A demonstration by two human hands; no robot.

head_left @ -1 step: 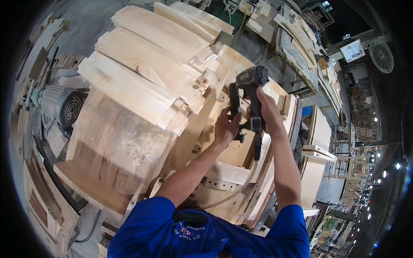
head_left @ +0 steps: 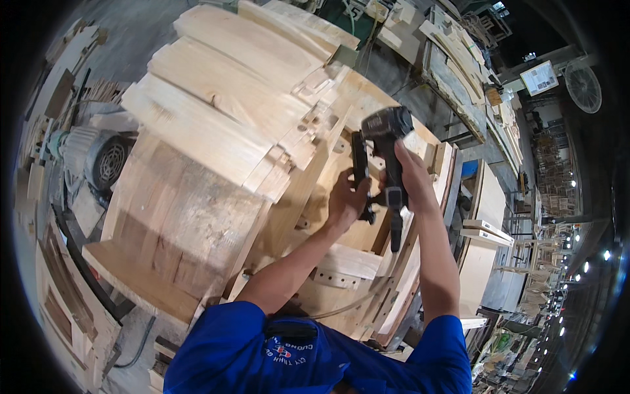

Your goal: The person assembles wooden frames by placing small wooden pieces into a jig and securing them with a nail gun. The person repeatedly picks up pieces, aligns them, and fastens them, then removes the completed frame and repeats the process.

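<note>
A black pneumatic nail gun (head_left: 387, 123) is held tilted over a pale wooden frame (head_left: 351, 257) in front of me. My right hand (head_left: 415, 176) is wrapped round its handle. Against the tool's long magazine, my left hand (head_left: 348, 197) is closed, with the fingers partly hidden behind it. A pale hose (head_left: 348, 306) curves across the frame below the gun's handle end. The nose of the tool is apart from the boards, as far as I can see.
Planed boards (head_left: 223, 79) lie stacked at the far left of the bench, above a worn wooden panel (head_left: 184, 197). A dusty electric motor (head_left: 98, 157) stands further left. On the right are a bench with a pale board (head_left: 482, 217) and another cluttered table (head_left: 453, 79).
The nail gun and both my hands have shifted slightly down and to the right. My grip on the tool looks the same.
</note>
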